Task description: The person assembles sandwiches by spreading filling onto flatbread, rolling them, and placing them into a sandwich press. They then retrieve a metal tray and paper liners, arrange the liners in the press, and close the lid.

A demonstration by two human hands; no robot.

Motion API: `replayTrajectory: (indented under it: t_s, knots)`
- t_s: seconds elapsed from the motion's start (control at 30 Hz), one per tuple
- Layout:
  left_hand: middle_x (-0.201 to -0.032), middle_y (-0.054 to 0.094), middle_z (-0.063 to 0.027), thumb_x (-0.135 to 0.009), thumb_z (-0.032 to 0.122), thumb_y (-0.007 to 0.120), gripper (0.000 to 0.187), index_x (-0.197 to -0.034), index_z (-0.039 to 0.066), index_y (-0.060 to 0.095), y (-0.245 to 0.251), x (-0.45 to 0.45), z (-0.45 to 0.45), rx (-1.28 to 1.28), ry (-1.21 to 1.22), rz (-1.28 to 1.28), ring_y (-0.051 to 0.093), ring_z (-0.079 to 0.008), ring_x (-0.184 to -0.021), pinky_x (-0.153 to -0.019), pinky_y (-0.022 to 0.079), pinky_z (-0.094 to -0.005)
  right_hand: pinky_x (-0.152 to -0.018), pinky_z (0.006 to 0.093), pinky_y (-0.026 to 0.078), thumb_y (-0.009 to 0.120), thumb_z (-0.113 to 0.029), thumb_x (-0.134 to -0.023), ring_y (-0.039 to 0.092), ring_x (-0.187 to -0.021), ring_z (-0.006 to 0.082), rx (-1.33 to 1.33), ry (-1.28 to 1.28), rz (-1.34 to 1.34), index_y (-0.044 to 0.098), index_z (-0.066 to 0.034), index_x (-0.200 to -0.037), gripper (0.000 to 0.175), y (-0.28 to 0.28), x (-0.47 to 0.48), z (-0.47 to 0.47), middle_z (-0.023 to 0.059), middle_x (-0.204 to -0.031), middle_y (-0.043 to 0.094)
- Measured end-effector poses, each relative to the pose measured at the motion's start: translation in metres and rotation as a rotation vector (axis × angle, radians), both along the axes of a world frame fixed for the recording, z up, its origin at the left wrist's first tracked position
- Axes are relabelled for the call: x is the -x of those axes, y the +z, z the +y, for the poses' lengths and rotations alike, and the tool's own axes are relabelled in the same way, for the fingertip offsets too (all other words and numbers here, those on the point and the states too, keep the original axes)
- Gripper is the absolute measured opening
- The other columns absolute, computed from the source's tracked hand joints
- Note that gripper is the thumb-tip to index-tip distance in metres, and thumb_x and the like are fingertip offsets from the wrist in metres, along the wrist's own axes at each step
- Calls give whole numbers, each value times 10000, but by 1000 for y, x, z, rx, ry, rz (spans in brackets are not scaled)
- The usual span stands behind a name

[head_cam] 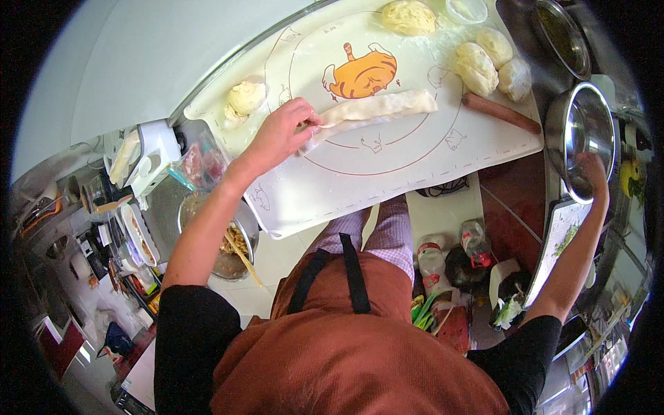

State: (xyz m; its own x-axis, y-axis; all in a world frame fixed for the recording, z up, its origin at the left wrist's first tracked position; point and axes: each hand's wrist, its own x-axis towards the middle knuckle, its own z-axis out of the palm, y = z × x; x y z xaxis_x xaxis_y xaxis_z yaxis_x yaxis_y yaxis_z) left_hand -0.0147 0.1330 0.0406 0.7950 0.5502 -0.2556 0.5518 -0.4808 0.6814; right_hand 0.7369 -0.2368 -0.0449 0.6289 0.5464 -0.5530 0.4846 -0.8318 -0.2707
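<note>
A long rolled piece of dough [384, 111] lies on the white printed mat [332, 202]. My left hand [293, 127] pinches its left end between thumb and fingers. Off to the right, my right hand [591, 168] reaches into a steel bowl [557, 137]. Its fingers are dim against the bowl, so I cannot make out whether they hold anything. A brown rolling pin [500, 113] rests on the mat between the rolled dough and the bowl.
Several dough lumps sit on the mat, one at the left [246, 98], one at the top [409, 18] and a group at the right [477, 67]. A clear plastic cup [467, 10] stands near them. Chopsticks [241, 254] lean in a metal bowl of filling [251, 218] at left.
</note>
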Motion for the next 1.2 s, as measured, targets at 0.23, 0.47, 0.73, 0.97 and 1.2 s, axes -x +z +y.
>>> replayTrajectory:
  t_s: [0.23, 0.47, 0.73, 0.97, 1.2]
  knots:
    - [-984, 600, -65, -890, 56, 640, 117, -988, -1, 670, -2, -1, 12, 216, 56, 57, 626, -174, -890, -818, 512, -300, -853, 339, 497, 545, -238, -999, 642, -921, 169, -180, 248, -340, 685, -62, -1171, 283, 58, 76, 44, 117, -1049, 701]
    - [-992, 595, -56, -895, 69, 644, 122, -996, 9, 677, -2, -1, 14, 253, 70, 49, 607, -156, -902, -830, 502, -293, -940, 314, 468, 543, -73, -981, 605, -1040, 166, -835, 120, -112, 633, -85, -1283, 315, 116, 421, 139, 79, -1139, 663]
    - [-979, 603, -54, -910, 102, 641, 134, -988, -4, 664, 0, -2, 19, 329, 105, 75, 605, -147, -889, -826, 496, -292, -708, 393, 422, 629, -144, -851, 544, -827, 241, -929, 751, 22, 541, -192, -1358, 517, 33, 605, 219, 59, -858, 515]
    - [-970, 609, -55, -910, 105, 643, 130, -982, -2, 662, 1, -3, 19, 290, 71, 81, 606, -149, -899, -843, 492, -288, -742, 375, 398, 594, -177, -856, 524, -868, 201, -825, 931, -239, 486, -264, -1436, 596, 15, 596, 221, 24, -891, 493]
    - [-968, 597, -52, -902, 91, 642, 125, -981, -5, 651, 0, -3, 19, 330, 80, 83, 599, -149, -910, -848, 492, -292, -729, 360, 384, 614, -192, -860, 503, -829, 183, -754, 902, -357, 480, -275, -1454, 614, 19, 540, 210, 8, -846, 459]
